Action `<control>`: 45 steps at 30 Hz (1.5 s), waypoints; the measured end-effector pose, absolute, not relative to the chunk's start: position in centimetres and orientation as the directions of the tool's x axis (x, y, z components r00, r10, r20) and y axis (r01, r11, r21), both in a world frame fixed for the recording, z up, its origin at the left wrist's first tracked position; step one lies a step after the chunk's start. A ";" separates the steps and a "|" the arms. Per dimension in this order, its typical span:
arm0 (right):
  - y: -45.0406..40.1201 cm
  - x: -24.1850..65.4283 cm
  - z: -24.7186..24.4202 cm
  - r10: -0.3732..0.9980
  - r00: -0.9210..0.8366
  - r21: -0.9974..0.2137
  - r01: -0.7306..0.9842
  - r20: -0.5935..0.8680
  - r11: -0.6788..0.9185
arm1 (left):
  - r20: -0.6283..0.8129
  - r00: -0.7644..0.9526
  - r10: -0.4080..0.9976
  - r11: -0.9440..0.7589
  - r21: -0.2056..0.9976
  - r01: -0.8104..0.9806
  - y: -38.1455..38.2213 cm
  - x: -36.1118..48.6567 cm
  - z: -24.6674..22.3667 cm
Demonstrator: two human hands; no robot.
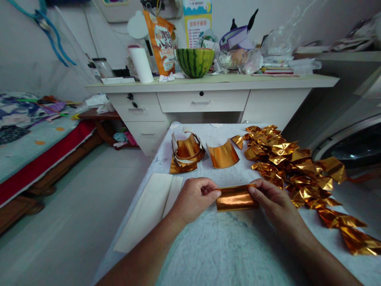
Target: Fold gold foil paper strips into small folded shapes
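A copper-coloured foil sheet [237,198] is stretched between my two hands above the cloth-covered table. My left hand [198,197] pinches its upper left corner between thumb and fingers. At the upper right corner, my right hand [269,197] grips the same sheet. Just behind it lies a single curved foil sheet [224,155], and to the left of that stands a curled stack of foil sheets [188,149]. Many twisted foil pieces [282,159] are heaped along the right side. White paper sheets [145,210] lie flat beside my left forearm.
A white desk [208,82] beyond the table carries a watermelon half [195,62], an orange pouch [162,45], a paper roll [141,65] and plastic bags. A bed [38,131] is at the left, a washing machine [351,135] at the right.
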State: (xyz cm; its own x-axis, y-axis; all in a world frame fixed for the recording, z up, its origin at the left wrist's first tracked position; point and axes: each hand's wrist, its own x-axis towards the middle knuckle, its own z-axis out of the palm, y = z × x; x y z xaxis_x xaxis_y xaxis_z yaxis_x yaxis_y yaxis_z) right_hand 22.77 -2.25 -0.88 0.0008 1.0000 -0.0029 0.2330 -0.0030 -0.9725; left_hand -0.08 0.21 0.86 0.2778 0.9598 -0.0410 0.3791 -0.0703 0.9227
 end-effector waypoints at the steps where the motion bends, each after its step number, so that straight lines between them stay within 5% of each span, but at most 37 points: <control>1: -2.3 22.7 -0.9 1.000 0.001 -0.973 0.231 -0.002 -0.002 | -0.039 0.280 0.959 -0.073 0.922 0.380 0.2 -0.1 0.8; 45: -2.3 22.8 -0.9 1.000 0.008 -0.971 0.237 -0.011 -0.013 | -0.046 0.299 0.953 -0.066 0.932 0.355 0.1 -0.1 1.1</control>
